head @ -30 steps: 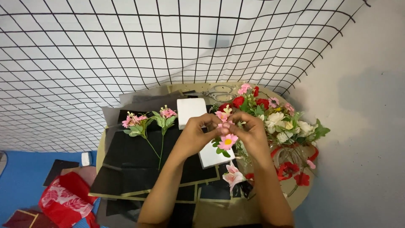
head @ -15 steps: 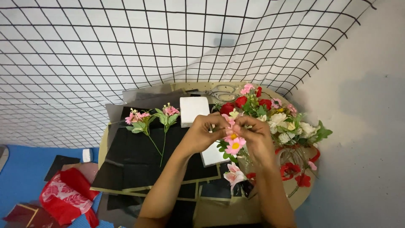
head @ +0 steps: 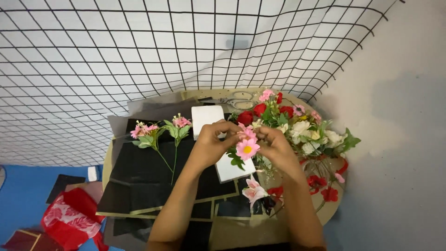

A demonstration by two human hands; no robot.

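Both my hands meet above a round table point(head: 325, 211). My left hand point(head: 211, 142) and my right hand point(head: 274, 144) together hold a small sprig of pink artificial flowers point(head: 247, 148), one bloom with a yellow centre facing up. Under the hands lie two white foam blocks point(head: 206, 116) on black paper sheets point(head: 144, 176). Two pink flower stems point(head: 160, 132) rest on the paper to the left of my left hand. A pale pink lily point(head: 254, 190) lies just below my right hand.
A heap of red, white and pink artificial flowers point(head: 302, 125) fills the table's right side. Scissors point(head: 234, 100) lie at the far edge. A black wire grid point(head: 139, 56) leans against the wall behind. A red patterned bag point(head: 69, 218) sits on the blue floor at lower left.
The hands have stayed together over the foam blocks. The pink sprig has turned, so its yellow-centred bloom now faces up between the fingers.
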